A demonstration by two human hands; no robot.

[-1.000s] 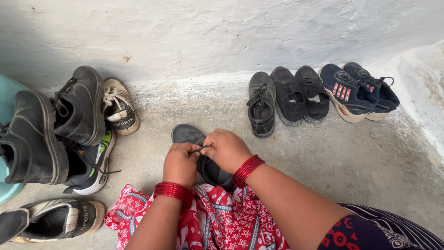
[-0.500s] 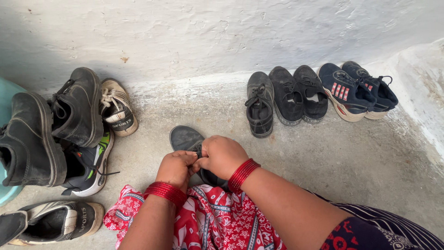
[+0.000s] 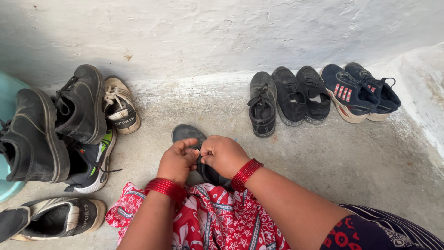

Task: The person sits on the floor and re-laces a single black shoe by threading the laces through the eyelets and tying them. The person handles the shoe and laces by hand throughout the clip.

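Both hands, left hand [image 3: 178, 160] and right hand [image 3: 225, 155], pinch the lace of one dark shoe [image 3: 189, 136]. Five shoes [image 3: 319, 92] line the wall beyond the fingers; five more [image 3: 78, 125] pile left. Concrete floor [image 3: 351, 157], whitewashed wall [image 3: 208, 32].

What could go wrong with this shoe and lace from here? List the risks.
1. Both hands, left hand and right hand, bunch over the dark shoe, hiding the lace, so a loop may slip unseen.
2. The red patterned cloth lies right against the shoe's heel end and might get caught in the tying.
3. The piled shoes at the left lean on each other and could topple if bumped.
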